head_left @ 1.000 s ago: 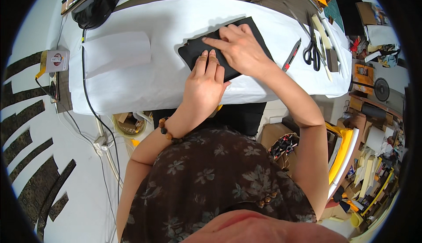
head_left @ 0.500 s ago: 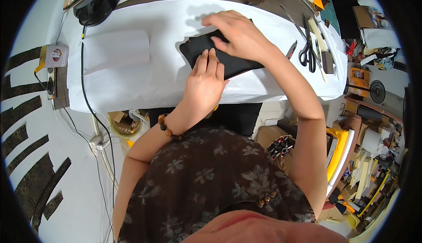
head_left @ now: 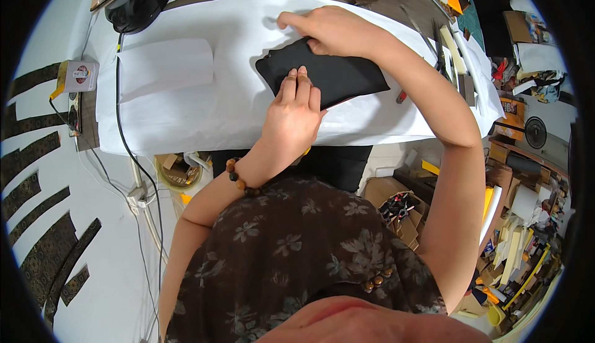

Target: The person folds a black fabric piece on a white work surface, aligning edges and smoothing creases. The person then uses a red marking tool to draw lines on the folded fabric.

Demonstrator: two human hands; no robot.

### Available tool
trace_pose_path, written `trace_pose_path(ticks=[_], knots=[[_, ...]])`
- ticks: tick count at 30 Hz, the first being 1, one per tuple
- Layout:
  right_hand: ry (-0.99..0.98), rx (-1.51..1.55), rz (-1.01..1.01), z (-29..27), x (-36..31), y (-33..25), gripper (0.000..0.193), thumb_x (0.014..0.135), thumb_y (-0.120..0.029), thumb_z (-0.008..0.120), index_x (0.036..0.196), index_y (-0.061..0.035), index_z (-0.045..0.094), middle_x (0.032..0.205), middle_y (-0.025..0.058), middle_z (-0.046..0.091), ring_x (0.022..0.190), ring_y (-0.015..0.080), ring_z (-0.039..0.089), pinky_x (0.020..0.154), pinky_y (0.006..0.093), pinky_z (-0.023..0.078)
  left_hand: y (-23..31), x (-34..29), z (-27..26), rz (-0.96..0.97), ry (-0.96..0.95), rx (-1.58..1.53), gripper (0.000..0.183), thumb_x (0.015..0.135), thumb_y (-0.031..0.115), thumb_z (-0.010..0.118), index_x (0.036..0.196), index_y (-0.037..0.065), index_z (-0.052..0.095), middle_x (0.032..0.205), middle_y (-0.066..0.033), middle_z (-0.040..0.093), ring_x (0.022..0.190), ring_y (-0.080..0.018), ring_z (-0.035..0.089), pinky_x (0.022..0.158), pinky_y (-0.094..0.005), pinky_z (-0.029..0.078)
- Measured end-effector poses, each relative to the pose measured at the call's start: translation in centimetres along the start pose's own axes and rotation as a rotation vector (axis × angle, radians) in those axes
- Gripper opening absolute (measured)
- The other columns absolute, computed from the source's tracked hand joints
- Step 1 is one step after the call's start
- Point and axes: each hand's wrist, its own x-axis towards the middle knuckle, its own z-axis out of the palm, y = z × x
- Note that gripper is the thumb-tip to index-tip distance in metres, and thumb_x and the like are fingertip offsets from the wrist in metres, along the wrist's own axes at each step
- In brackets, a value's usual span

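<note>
A flat black piece (head_left: 347, 77), which looks like cloth or thin leather, lies on the white-covered table in front of me. My left hand (head_left: 291, 116) rests on its near left part, fingers stretched flat on top and the thumb tip showing by the near edge. At the far edge my right hand (head_left: 344, 31) reaches across from the right. Its thumb touches the black piece, while the index finger points left above the white sheet, apart from the thumb. The other fingers of that hand are hidden from view.
A curled white paper (head_left: 166, 69) lies to the left, beside a black cable (head_left: 118, 116). Black scissors (head_left: 440, 57), pale strips and a small cutter (head_left: 401, 97) lie at the right, partly behind my arm. A black machine or lamp part (head_left: 139, 8) stands far left.
My right hand has moved slightly up and left along the far edge, its elbow swinging outward to the right. More of the black piece shows; the left hand stays on it.
</note>
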Motion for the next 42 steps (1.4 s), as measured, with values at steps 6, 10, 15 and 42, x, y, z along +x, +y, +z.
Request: trace_pose_path(ticks=[6,10,15,42], knots=[[-0.035,0.021,-0.051,-0.6,0.7,-0.9,0.059,0.076,0.004,0.063,0.132,-0.0122,0.052,0.074,0.0124,0.062,0.069,0.0366,0.061,0.063,0.0469,0.045,-0.4,0.0,0.3,0.020,0.018,-0.001,0.052,0.085,0.027,0.078,0.122,-0.007,0.062,0.138,-0.0254,0.060,0.129,-0.0379,0.057,0.097,-0.0376,0.056],[-0.020,0.023,-0.095,0.6,3.1,-3.7,0.060,0.074,0.004,0.061,0.133,-0.0096,0.055,0.076,0.0115,0.065,0.066,0.0345,0.061,0.062,0.0453,0.048,-0.3,-0.1,0.0,0.008,0.010,-0.022,0.052,0.085,0.026,0.078,0.121,-0.007,0.063,0.138,-0.0246,0.060,0.128,-0.0370,0.058,0.098,-0.0370,0.056],[-0.124,0.060,-0.035,0.0,3.1,-2.2,0.063,0.073,0.005,0.061,0.133,-0.0111,0.053,0.073,0.0110,0.060,0.064,0.0331,0.057,0.060,0.0453,0.046,-0.7,0.1,-0.2,0.023,0.030,-0.051,0.051,0.084,0.026,0.079,0.121,-0.006,0.063,0.137,-0.0239,0.061,0.128,-0.0353,0.058,0.098,-0.0365,0.056],[-0.084,0.163,-0.122,1.5,4.2,-2.3,0.059,0.074,0.006,0.057,0.131,-0.0095,0.050,0.061,0.0128,0.053,0.057,0.0359,0.052,0.056,0.0469,0.040,-0.8,0.0,0.2,0.013,0.031,-0.095,0.047,0.084,0.024,0.078,0.117,-0.006,0.064,0.137,-0.0245,0.060,0.132,-0.0359,0.055,0.103,-0.0387,0.054]])
